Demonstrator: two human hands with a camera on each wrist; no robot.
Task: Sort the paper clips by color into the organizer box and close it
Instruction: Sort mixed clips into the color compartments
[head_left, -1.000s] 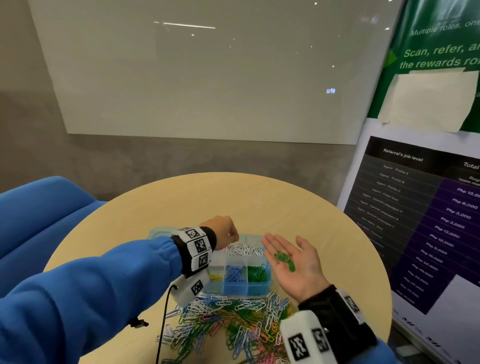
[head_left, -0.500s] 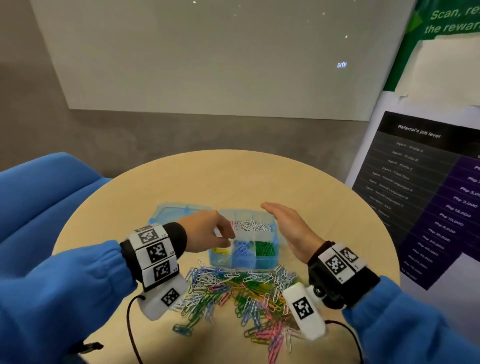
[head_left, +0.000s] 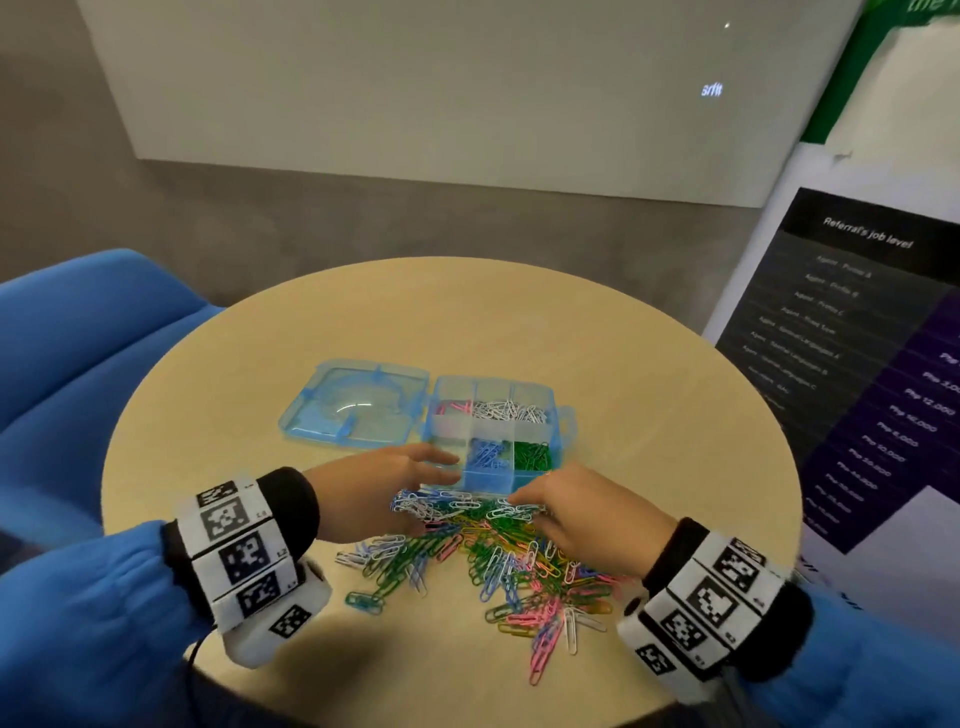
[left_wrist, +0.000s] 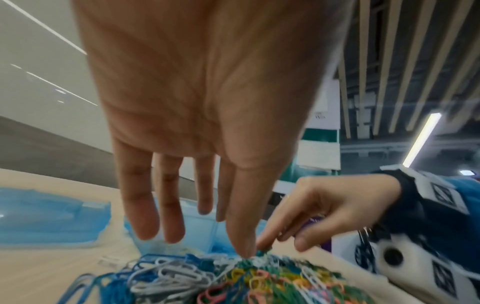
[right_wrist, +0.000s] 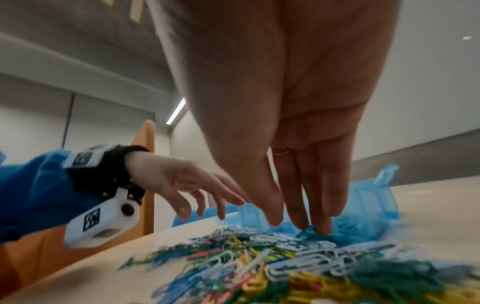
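Both hands are working over the mixed pile of paper clips (head_left: 483, 551) on the round table (head_left: 649, 395). Left hand (head_left: 374, 488) is hovering palm-down with fingers straight and loosely spread, thumb tip (left_wrist: 242, 244) touching the top of the pile, nothing held. Right hand (head_left: 587, 509) is reaching down with fingers extended and close together, fingertips (right_wrist: 324, 224) pressing on green clips at the pile's far edge; cannot tell whether any clip is pinched. Organizer box (head_left: 563, 431) is sitting just beyond both sets of fingertips, touching the pile. Its lid (head_left: 358, 405) is lying flat beyond the left hand. Pink, white, blue and green clips are lying in separate compartments
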